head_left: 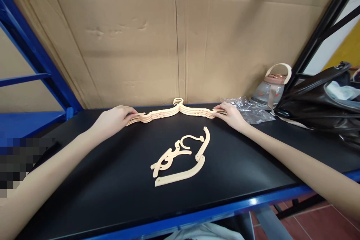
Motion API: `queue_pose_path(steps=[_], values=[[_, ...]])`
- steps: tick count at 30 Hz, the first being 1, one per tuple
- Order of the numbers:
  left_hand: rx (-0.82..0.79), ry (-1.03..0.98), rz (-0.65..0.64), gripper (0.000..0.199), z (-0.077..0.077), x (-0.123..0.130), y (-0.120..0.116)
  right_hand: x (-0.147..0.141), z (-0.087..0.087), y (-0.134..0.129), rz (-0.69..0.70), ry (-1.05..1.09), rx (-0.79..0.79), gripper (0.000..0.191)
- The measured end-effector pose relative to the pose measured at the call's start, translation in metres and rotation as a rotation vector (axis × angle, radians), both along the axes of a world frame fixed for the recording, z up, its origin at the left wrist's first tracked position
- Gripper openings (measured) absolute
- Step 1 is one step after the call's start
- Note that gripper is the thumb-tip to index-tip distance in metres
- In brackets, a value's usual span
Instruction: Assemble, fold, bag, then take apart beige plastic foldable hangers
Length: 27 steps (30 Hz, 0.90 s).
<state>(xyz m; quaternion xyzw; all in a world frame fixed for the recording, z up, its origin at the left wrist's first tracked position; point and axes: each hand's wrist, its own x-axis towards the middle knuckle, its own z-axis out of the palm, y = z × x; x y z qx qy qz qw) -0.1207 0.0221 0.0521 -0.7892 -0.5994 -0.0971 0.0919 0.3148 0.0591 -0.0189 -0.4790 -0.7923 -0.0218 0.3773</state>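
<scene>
A stack of cream-coloured folding clothes hangers point(165, 113) lies spread out at the back of the black tabletop, hooks pointing to the cardboard. My left hand point(116, 119) pinches the left arm ends of the stack between thumb and fingers. At the opposite end, my right hand point(230, 115) has its thumb and fingers closed on the right arm ends. In front of the stack lie loose hanger pieces: a folded hanger point(168, 157), a hook piece point(191, 137) touching an upright arm piece point(204, 142), and a long curved arm piece point(181, 174) nearest me.
Crumpled clear plastic wrap point(250, 110) lies right of my right hand. Behind it stands a clear water bottle point(270, 90) with a handle and strap. A dark bag point(315, 101) fills the right side. Cardboard point(126, 45) walls the back; a blue frame point(225, 209) edges the table.
</scene>
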Motion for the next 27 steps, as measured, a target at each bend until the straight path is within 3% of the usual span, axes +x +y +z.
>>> queue_pose_path(steps=[19, 27], values=[[-0.009, 0.005, 0.020, 0.040, -0.001, 0.001, 0.000, -0.004, 0.000, 0.002, 0.002, 0.003, 0.004, 0.030], [0.067, -0.007, 0.057, 0.042, 0.011, 0.009, -0.010, -0.006, 0.012, -0.012, -0.001, -0.048, 0.089, 0.041]])
